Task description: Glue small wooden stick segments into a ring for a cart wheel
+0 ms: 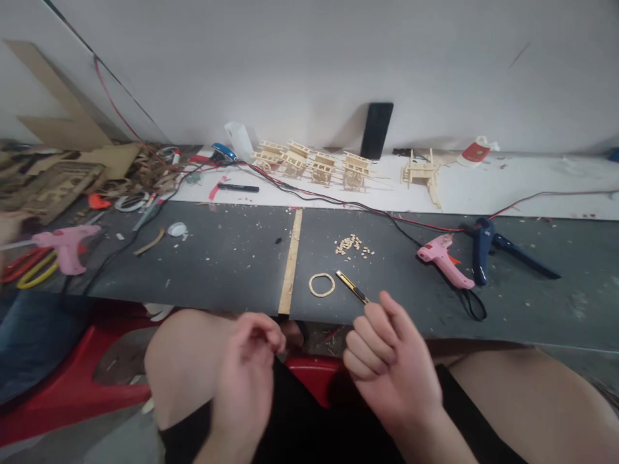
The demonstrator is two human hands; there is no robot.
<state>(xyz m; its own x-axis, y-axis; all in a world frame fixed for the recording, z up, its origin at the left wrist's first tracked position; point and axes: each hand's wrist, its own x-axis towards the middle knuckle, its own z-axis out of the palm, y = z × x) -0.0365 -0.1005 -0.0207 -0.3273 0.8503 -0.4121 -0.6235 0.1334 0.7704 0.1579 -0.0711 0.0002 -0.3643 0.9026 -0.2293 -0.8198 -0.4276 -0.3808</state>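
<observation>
My left hand (251, 367) hovers over my lap in front of the table edge, fingers loosely curled and apart from the thumb; I see nothing in it. To its right, my right hand (394, 361) is closed in a fist with the thumb along the top, and no object shows in it. A yellow and black utility knife (352, 285) lies on the table just beyond that fist, its near end meeting the knuckles in view. Left of the knife is a ring of small wooden pieces (322, 285). Beyond it several tiny wooden blocks (351, 245) lie in a loose heap.
A wooden strip (291, 261) crosses the grey table (232, 258). Pink glue guns lie at right (447, 261) and left (68, 248), the right one beside a dark blue tool (482, 251). Small wooden carts (322, 169), a black phone (377, 131) and cables stand behind. Another person's hand (12, 225) shows at far left.
</observation>
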